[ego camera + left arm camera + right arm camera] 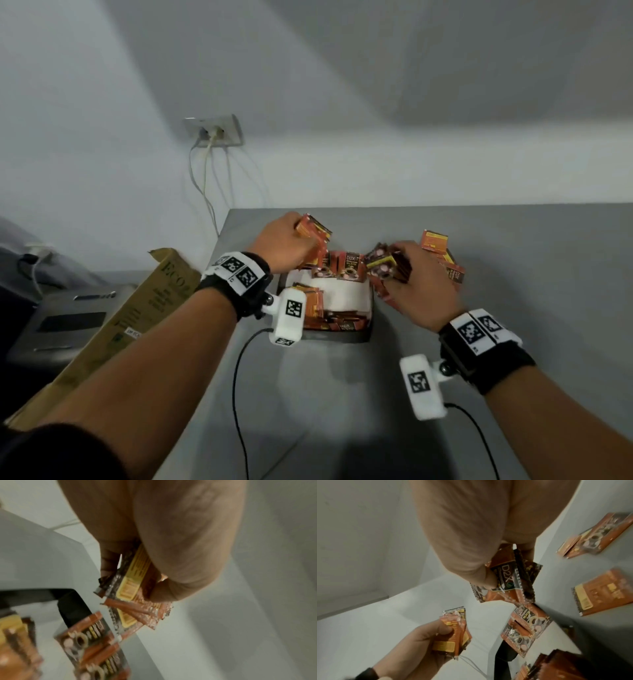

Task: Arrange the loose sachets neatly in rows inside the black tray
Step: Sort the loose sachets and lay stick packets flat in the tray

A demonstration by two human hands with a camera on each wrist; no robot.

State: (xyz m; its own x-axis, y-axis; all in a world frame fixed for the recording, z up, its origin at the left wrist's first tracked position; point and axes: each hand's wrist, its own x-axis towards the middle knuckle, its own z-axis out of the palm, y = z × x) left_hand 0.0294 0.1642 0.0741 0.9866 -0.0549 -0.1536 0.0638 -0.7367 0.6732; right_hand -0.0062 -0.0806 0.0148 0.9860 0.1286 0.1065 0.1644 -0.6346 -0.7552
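Observation:
The black tray (342,337), lined in white, sits mid-table on the grey table (513,308). Orange-brown sachets stand along its far wall (349,269), and more lie at its left and front (339,322). My left hand (301,240) hovers over the tray's far left corner and grips a small stack of sachets (135,588). Just off the tray's far right corner, my right hand (394,270) grips another bunch of sachets (508,577). Loose sachets (435,241) lie on the table beyond my right hand, and the right wrist view shows them scattered (604,596).
A long cardboard box (137,315) leans against the table's left edge, with a grey device (68,318) beside it. A wall socket with cables (214,132) is behind the table's far left corner. Black wrist-camera cables (239,377) trail over the near tabletop.

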